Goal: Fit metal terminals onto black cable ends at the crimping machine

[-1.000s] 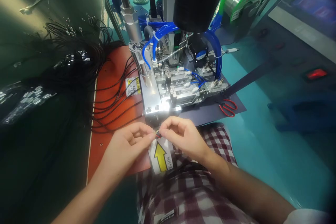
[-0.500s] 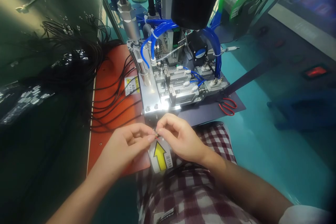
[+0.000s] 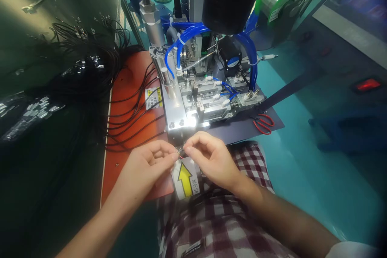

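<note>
Thin wires (image 3: 180, 151), one reddish and others pale, run between my fingertips in front of the machine. My left hand (image 3: 151, 161) is closed, thumb and forefinger pinching the wires from the left. From the other side, my right hand (image 3: 208, 159) pinches the wires' tips between thumb and forefinger. The far ends of the wires are hidden by my fingers. Just below the hands is a white label with a yellow arrow (image 3: 185, 177). The metal machine (image 3: 178, 113) stands right beyond my fingertips.
Black cables (image 3: 136, 117) cross the orange board (image 3: 121, 177) from a pile at left. Red-handled pliers (image 3: 264, 124) lie on the dark plate at right. A green-rimmed wire spool (image 3: 273, 0) and blue tubes (image 3: 193, 28) are farther back. A black cylinder (image 3: 232, 0) hangs above the machine.
My right hand has drawn slightly away from the left, so more of the wires shows between the fingertips. The whole view has shifted a little.
</note>
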Demonstrator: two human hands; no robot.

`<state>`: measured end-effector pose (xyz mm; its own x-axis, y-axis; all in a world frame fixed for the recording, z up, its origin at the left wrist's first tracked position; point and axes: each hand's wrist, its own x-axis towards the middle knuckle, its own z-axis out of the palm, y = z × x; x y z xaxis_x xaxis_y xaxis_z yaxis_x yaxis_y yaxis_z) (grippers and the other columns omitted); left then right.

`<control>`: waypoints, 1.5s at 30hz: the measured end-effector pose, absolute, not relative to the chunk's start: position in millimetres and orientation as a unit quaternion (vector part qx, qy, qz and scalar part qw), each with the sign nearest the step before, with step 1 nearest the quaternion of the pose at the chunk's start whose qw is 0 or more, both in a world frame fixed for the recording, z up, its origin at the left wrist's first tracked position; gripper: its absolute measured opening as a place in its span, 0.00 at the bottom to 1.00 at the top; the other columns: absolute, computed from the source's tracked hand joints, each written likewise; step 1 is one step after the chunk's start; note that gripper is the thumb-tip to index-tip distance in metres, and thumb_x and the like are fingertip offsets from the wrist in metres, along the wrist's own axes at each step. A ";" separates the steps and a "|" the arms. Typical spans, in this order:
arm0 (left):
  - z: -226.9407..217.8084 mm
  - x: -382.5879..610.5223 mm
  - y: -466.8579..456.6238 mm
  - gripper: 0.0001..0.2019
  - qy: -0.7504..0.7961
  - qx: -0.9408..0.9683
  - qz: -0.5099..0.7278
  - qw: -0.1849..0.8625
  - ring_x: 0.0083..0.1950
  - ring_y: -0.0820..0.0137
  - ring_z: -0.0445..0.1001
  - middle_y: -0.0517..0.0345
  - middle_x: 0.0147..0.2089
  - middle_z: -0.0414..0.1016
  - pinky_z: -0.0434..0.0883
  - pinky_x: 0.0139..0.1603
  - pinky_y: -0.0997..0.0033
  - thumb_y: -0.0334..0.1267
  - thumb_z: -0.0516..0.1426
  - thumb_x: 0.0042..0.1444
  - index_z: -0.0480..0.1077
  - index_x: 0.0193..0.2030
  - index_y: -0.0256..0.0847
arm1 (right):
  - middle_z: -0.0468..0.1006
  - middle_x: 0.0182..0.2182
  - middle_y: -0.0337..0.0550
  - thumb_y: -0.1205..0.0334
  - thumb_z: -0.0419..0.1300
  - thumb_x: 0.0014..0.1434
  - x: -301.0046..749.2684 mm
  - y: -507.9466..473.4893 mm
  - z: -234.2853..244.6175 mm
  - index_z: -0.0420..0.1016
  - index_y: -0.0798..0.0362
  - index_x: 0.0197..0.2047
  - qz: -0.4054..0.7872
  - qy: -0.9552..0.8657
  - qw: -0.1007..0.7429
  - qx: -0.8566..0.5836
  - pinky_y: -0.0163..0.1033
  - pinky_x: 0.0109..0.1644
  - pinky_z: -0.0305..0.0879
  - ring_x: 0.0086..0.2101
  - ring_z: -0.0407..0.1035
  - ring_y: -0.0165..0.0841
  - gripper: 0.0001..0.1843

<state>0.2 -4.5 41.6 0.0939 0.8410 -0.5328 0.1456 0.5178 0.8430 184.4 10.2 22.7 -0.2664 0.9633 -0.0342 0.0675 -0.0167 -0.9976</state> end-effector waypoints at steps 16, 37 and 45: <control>45.4 5.0 -3.2 0.15 0.602 0.401 0.290 0.627 0.15 0.82 0.49 0.71 0.14 0.57 0.45 0.19 0.79 0.50 0.65 0.49 0.73 0.32 0.40 | 0.76 0.34 0.41 0.67 0.63 0.60 182.2 5.0 22.4 0.76 0.52 0.39 0.409 -0.668 0.448 -0.430 0.34 0.26 0.63 0.23 0.63 0.25 0.03; 34.1 -0.2 -2.5 0.18 0.605 0.409 0.269 0.628 0.15 0.82 0.49 0.69 0.17 0.60 0.46 0.18 0.79 0.53 0.65 0.48 0.73 0.32 0.39 | 0.77 0.34 0.44 0.74 0.59 0.61 185.3 13.5 15.5 0.75 0.55 0.37 0.355 -0.715 0.478 -0.366 0.34 0.38 0.69 0.34 0.72 0.31 0.06; 42.8 3.6 -2.6 0.16 0.612 0.394 0.281 0.625 0.16 0.81 0.51 0.71 0.13 0.57 0.55 0.22 0.79 0.51 0.66 0.49 0.74 0.31 0.40 | 0.73 0.31 0.39 0.70 0.56 0.62 184.5 8.4 23.1 0.70 0.53 0.35 0.409 -0.704 0.392 -0.428 0.35 0.35 0.63 0.29 0.66 0.29 0.05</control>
<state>3.6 -2.6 42.8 0.0920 0.8343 -0.5435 0.1318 0.5308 0.8372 184.5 8.4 23.1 -0.3267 0.9234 0.2015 0.2817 0.2987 -0.9118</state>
